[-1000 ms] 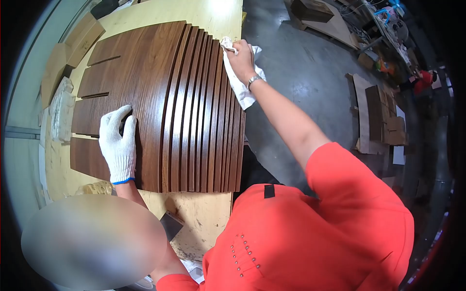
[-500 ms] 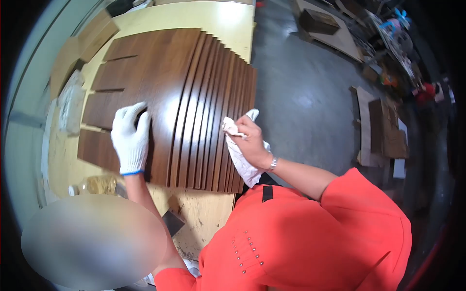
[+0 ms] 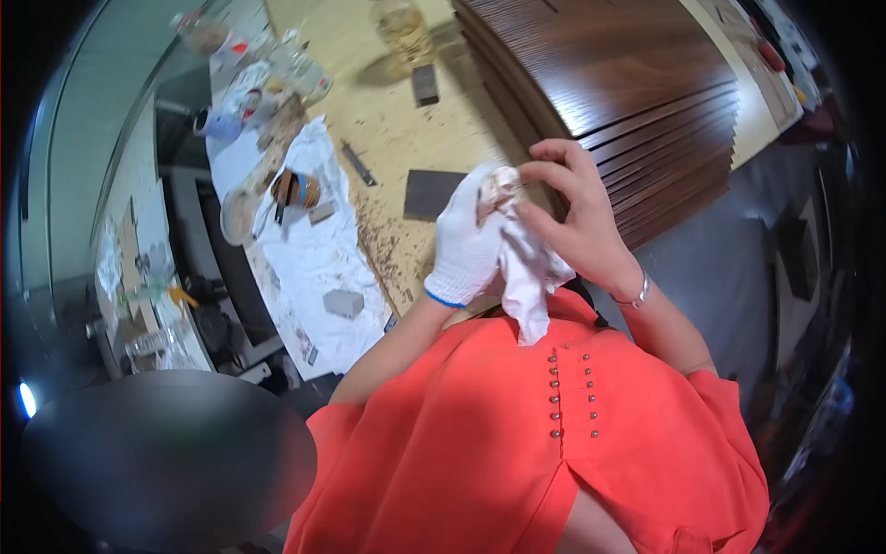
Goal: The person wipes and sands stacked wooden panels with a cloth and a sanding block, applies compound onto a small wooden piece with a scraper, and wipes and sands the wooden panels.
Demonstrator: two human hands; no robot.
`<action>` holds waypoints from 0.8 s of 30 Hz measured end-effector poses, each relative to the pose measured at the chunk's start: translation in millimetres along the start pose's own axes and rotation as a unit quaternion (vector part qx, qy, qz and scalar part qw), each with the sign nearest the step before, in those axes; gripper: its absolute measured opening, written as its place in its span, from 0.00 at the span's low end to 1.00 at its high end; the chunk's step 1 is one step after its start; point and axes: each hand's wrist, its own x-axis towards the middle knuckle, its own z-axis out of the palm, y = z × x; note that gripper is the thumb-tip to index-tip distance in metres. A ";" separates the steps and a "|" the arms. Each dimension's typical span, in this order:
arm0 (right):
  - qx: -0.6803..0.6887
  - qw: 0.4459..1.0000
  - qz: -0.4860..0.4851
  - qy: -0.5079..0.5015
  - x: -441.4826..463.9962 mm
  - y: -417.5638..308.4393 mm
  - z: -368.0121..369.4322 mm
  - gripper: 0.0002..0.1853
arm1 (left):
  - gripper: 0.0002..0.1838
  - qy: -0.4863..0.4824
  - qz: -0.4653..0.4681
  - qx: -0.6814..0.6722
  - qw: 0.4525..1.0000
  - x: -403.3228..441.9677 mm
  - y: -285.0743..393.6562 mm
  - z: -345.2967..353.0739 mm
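My left hand (image 3: 466,235), in a white knit glove with a blue cuff, is wrapped round a crumpled white cloth (image 3: 524,286) in front of my body. Just right of it, my bare right hand (image 3: 577,208) has its fingers spread and curved near the top of the cloth, with a watch or bracelet at the wrist. Whether its fingertips touch the cloth is hard to tell. Beyond the hands, a stack of glossy dark brown wooden panels (image 3: 637,74) lies on the table, its layers stepped along the near side.
A dark flat block (image 3: 434,195) and a smaller one (image 3: 425,85) lie on the pale table (image 3: 378,120). Near the top stands a jar of yellowish liquid (image 3: 402,32). At left, a white cloth sheet (image 3: 318,249) bears a brown container (image 3: 305,190) and a grey block (image 3: 343,303).
The view has swung left. My gloved hand has left the panels and now grips the cloth. My right hand has come off the panel edges towards my left hand, its fingers now apart.
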 end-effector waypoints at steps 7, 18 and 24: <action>0.123 0.982 -0.003 -0.142 29.2 -24.2 65.9 0.13 | 0.31 0.135 0.009 0.249 0.959 -58.6 -16.1 -51.3; 0.157 0.965 -0.028 -0.209 6.8 -45.5 89.1 0.08 | 0.24 0.150 0.053 0.550 0.820 -164.8 -49.9 -183.8; 0.397 0.882 0.159 -0.200 -0.1 -35.5 80.3 0.14 | 0.23 0.210 -0.074 -0.119 0.968 -115.7 20.0 -153.7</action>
